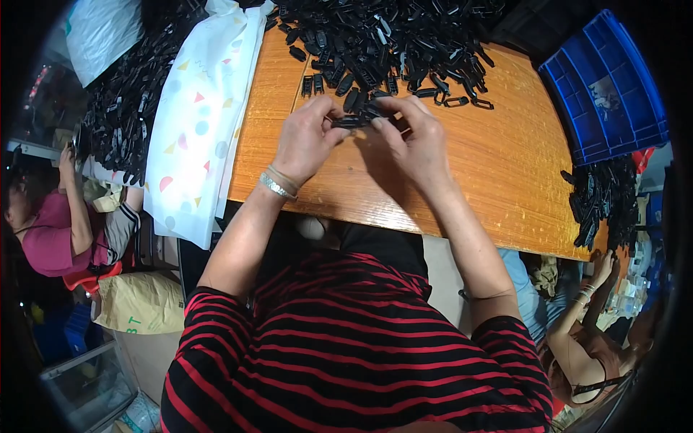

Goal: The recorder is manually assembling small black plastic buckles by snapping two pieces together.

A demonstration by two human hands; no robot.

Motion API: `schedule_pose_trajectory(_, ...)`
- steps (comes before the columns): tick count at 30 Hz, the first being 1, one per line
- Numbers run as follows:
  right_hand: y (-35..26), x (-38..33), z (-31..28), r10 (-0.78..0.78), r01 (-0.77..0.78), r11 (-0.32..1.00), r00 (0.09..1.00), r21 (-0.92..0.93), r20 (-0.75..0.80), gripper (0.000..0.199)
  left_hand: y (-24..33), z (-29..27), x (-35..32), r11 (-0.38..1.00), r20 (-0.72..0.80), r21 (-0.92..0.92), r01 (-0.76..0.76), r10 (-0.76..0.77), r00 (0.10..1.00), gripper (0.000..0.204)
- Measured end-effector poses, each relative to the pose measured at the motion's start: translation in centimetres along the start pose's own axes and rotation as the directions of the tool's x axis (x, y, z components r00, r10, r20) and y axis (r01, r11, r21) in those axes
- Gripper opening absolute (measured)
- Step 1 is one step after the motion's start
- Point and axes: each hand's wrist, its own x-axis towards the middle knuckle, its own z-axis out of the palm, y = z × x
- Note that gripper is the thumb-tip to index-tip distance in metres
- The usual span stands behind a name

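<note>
Over the wooden bench (498, 155), between its near edge and the heap of black plastic clip-like parts (390, 54) toward its far side, the left hand (307, 137) pinches a slim black plastic part (350, 123) between thumb and bent fingers. The right hand (417, 141) has its thumb and forefinger closed at the part's right end, though I cannot tell whether a second part meets it there. The part lies directly between the opposed fingertips, its long axis roughly parallel to the bench's near edge, with neither hand clearly nearer.
</note>
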Motion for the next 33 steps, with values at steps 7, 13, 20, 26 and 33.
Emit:
schedule_pose_trajectory(7,-1.0,-1.5,2.8,0.133,-0.14,0.962,0.99,0.234,0.046,0.023,0.8,1.1,-1.6,0.158,0.084,-0.98,0.123,-0.235,0.968,0.023)
schedule_pose_trajectory(13,-1.7,-3.0,3.0,0.187,-0.183,0.92,0.982,0.345,0.022,0.021,0.6,1.5,-3.1,0.066,0.203,-0.972,0.224,-0.24,0.949,0.028)
schedule_pose_trajectory(20,-2.6,-2.1,2.3,0.227,-0.209,0.891,0.974,0.403,0.004,0.022,0.9,0.9,-3.1,0.194,0.162,-0.96,0.2,-0.194,0.967,0.029)
schedule_pose_trajectory(26,-2.2,-2.3,2.3,0.108,-0.098,0.957,0.994,0.273,-0.019,0.02,1.3,1.0,-3.0,0.306,0.088,-0.942,0.138,-0.17,0.982,0.031)
schedule_pose_trajectory(33,-1.9,-3.1,3.1,-0.125,0.125,0.992,0.983,-0.012,-0.134,0.029,1.9,1.5,-3.9,0.389,0.079,-0.912,0.128,-0.14,0.987,0.035)
